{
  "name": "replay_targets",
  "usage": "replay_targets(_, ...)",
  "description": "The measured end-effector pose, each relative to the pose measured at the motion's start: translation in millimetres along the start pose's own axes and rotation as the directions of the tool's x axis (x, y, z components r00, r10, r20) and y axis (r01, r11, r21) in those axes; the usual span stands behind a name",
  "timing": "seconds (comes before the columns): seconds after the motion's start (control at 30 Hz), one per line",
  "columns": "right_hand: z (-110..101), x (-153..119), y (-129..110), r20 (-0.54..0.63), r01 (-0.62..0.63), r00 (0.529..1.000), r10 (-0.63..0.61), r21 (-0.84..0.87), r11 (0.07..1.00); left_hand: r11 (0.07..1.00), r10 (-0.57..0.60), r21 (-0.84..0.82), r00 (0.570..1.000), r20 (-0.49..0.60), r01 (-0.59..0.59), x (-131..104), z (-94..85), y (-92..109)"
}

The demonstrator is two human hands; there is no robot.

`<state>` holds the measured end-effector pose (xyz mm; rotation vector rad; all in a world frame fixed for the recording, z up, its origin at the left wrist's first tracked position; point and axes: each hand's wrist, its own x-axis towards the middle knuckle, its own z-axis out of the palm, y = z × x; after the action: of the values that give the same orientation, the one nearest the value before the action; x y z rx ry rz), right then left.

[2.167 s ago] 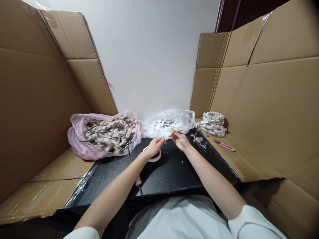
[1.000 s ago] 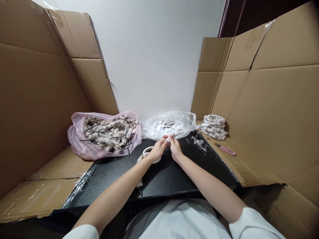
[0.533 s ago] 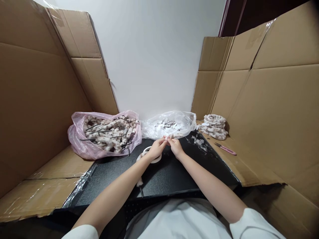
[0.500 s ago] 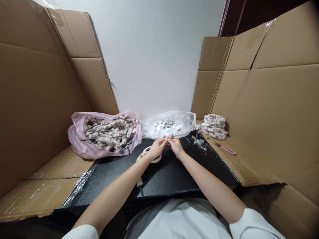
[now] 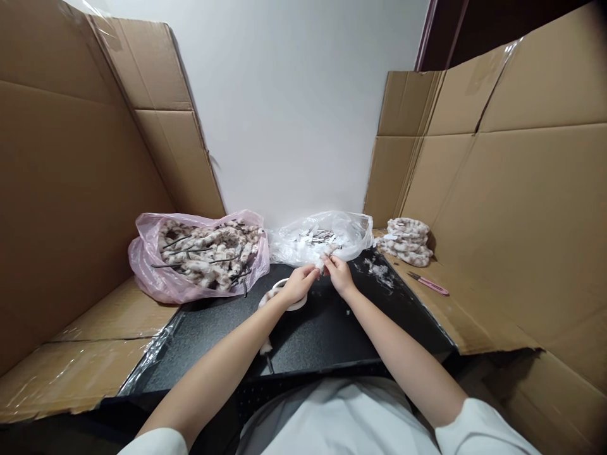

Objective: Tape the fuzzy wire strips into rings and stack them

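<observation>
A furry strip (image 5: 321, 266) is pinched, not yet bundled, by the left hand (image 5: 300, 284) and right hand (image 5: 339, 276), with loose strips (image 5: 208, 259) bagged to their left and bundled strips (image 5: 408, 243) set to their right.

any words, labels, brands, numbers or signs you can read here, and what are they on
No readable text anywhere.
White pieces in the clear bag: too small to tell if printed.
White tag by the furry stack: too small to tell.
Snips: no readable marking.
</observation>
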<state>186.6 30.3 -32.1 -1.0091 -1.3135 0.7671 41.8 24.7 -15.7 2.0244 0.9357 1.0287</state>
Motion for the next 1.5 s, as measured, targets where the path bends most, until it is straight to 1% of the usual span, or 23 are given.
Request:
replay_targets(0.13,-0.4,-0.4,-0.4,0.042,0.048,0.998,-0.046,-0.046,0.998,1.0,-0.009,-0.018,1.0,0.029,0.01,-0.9,0.5,-0.7)
replay_targets(0.23,-0.6,-0.6,-0.1,0.048,0.078,0.996,-0.075,-0.058,0.995,0.999,-0.031,-0.034,0.999,0.018,0.032,-1.0,0.9,-2.1)
replay_targets(0.4,0.7,-1.5,-0.2,0.056,0.109,0.993,-0.108,-0.033,0.993,0.999,-0.023,-0.043,1.0,-0.004,0.023,0.9,1.0,-4.3)
replay_targets(0.63,3.8,-3.6,-1.2,0.105,0.12,0.988,-0.117,-0.018,0.993,0.996,-0.034,-0.083,0.999,-0.039,0.031,4.0,2.0,-13.6)
replay_targets(0.8,3.4,-5.1,-4.0,0.069,0.147,0.987,-0.142,-0.071,0.987,0.995,-0.029,-0.099,0.999,-0.031,0.026,3.4,1.6,-12.9)
replay_targets(0.97,2.7,-4.4,-1.2,0.05,0.149,0.988,-0.145,-0.088,0.985,0.992,-0.02,-0.121,1.0,-0.011,0.019,2.9,1.6,-9.6)
replay_targets(1.13,2.4,-3.6,2.3,0.063,0.139,0.989,-0.134,-0.072,0.988,0.991,-0.014,-0.132,1.0,-0.024,0.011,2.4,1.6,-9.1)
replay_targets(1.3,2.4,-4.7,0.4,0.081,0.11,0.991,-0.106,-0.048,0.993,0.992,-0.035,-0.124,0.999,-0.03,0.031,2.1,1.5,-9.1)
replay_targets(1.5,4.2,-6.1,-1.3,0.107,0.078,0.991,-0.077,-0.008,0.997,0.99,-0.017,-0.138,0.999,-0.041,0.011,2.1,1.3,-11.1)
